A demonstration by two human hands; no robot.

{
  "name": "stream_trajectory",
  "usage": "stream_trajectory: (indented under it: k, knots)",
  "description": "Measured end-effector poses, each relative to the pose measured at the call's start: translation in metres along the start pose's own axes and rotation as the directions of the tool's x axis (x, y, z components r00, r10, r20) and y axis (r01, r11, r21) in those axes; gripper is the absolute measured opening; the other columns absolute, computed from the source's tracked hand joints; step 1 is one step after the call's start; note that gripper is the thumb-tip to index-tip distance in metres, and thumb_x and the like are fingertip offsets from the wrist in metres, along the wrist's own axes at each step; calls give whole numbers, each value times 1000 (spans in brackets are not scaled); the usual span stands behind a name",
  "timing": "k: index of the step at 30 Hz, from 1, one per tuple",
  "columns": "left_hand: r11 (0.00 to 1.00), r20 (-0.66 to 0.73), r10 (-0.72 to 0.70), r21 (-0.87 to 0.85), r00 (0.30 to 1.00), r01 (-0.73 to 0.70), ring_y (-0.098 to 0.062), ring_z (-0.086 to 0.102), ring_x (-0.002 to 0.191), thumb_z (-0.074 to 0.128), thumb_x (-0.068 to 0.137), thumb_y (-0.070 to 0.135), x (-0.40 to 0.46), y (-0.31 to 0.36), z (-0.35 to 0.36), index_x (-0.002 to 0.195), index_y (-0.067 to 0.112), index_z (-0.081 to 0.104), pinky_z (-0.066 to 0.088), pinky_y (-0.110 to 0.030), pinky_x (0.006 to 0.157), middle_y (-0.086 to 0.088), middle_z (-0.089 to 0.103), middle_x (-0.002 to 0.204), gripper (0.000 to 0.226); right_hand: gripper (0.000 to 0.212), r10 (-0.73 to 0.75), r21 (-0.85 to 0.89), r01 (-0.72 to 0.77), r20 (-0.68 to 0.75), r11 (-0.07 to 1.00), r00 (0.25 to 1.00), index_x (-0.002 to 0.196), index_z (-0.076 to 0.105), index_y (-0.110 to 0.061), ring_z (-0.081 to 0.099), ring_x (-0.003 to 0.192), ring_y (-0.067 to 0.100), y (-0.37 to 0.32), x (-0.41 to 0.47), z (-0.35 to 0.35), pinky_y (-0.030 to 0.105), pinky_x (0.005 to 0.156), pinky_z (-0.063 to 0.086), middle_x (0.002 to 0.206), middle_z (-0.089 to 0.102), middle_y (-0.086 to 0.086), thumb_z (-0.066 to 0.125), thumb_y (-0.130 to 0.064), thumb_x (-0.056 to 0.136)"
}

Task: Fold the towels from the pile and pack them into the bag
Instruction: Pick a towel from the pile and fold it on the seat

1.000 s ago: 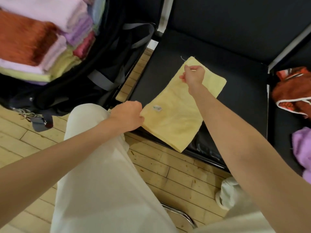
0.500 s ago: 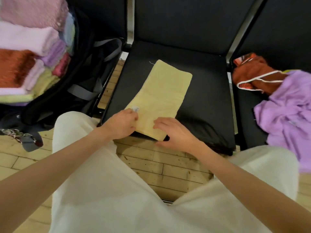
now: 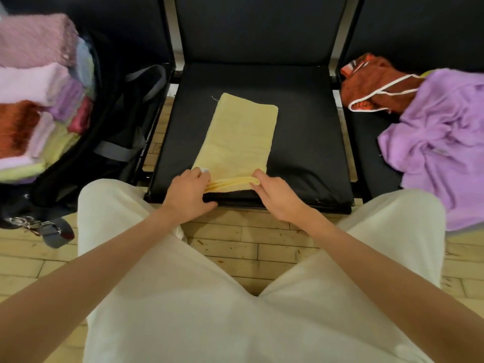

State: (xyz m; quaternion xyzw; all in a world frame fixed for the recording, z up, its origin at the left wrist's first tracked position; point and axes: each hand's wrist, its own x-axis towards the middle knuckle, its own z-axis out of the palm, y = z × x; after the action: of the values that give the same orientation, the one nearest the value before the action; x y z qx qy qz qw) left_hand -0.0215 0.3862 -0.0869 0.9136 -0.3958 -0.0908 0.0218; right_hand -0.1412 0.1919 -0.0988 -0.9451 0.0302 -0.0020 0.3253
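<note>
A pale yellow towel (image 3: 239, 137), folded into a long strip, lies on the black chair seat (image 3: 309, 142) in front of me. My left hand (image 3: 187, 191) pinches its near left corner, and my right hand (image 3: 275, 192) pinches its near right corner. The near edge is lifted slightly between them. The black bag (image 3: 104, 142) stands open at the left, holding several folded towels (image 3: 34, 100). An unfolded purple towel (image 3: 442, 142) and an orange towel (image 3: 372, 85) are piled on the chair to the right.
Black chair backs (image 3: 262, 27) rise behind the seats. My knees in white trousers (image 3: 183, 297) are below the seat's front edge. The wooden floor (image 3: 248, 239) shows between them. A bag strap with a metal clip (image 3: 39, 226) lies on the floor at left.
My right hand has left the towel's far corner and come to the near edge. Both hands now pinch the near corners and lift that edge. The view swung right.
</note>
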Motion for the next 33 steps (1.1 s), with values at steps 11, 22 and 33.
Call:
stream_trajectory:
  k: [11, 22, 33]
  knots:
    - [652, -98, -181, -757, 979, 45, -3, 49, 60, 65, 84, 13, 18, 29, -32, 91, 12, 58, 41, -18, 53, 3, 56, 73, 9, 17, 301, 367, -176, -318, 913, 899, 90, 50, -10, 44, 61, 10, 18, -9, -34, 22, 51, 35, 70, 51, 2, 44, -22, 100]
    - [829, -125, -379, -487, 917, 276, -18, 55, 73, 52, 96, 22, 83, 29, 16, 120, 8, 42, 46, -35, 60, -3, 57, 88, 29, 33, 396, -247, -485, -333, 839, 856, 105, 54, -6, 62, 73, 25, 48, 53, -15, 34, 66, 45, 85, 64, 9, 34, -32, 103]
    - [980, -268, -70, -199, 961, 16, -27, 49, 110, 60, 88, 16, 79, 15, 15, 123, 8, 53, 43, -38, 92, -10, 52, 122, 37, 39, 259, -287, -377, -375, 881, 890, 125, 51, -11, 47, 109, 23, 48, 49, -13, 31, 91, 35, 119, 51, 8, 50, 2, 88]
